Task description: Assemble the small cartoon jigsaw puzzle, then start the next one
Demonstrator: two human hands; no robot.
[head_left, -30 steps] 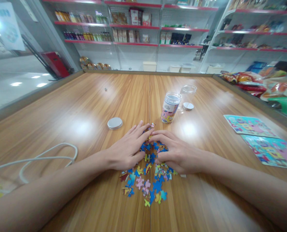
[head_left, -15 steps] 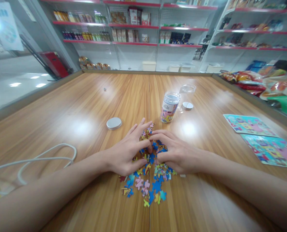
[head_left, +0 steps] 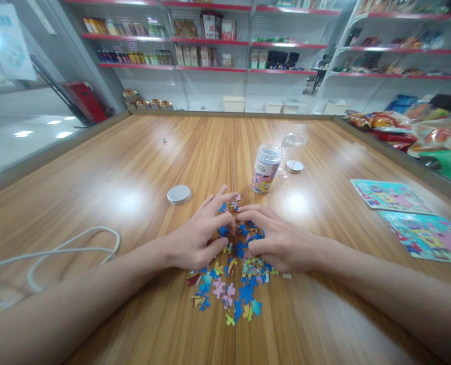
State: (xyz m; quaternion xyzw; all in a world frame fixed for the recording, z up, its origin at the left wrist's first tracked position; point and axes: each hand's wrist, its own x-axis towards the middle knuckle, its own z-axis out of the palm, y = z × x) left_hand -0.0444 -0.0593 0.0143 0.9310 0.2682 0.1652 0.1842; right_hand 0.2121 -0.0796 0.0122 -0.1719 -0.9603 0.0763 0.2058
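Note:
Colourful jigsaw puzzle pieces [head_left: 246, 291] lie in a loose heap on the wooden table, mostly blue, pink and yellow. At the heap's left side is my left hand [head_left: 202, 235], fingers spread and curved over the pieces. My right hand [head_left: 280, 238] rests against the right side with bent, parted fingers touching pieces. Neither hand visibly lifts a piece; part of the heap is hidden beneath the fingers. Beyond the hands stands an uncapped clear jar [head_left: 266, 170] with a cartoon label. A round silver lid [head_left: 179, 194] lies left of it.
A second clear jar [head_left: 294, 144] lies behind the first, beside another silver lid [head_left: 294, 167]. Two cartoon picture sheets [head_left: 392, 196] are at the right. A white cable [head_left: 77, 248] loops at the left. Snack bags [head_left: 388, 132] sit past the right edge; shelves [head_left: 210, 41] stand behind.
My left hand has shifted slightly up and left, its thumb drawing back and exposing more pieces near the heap's lower left. My right hand stays almost in place.

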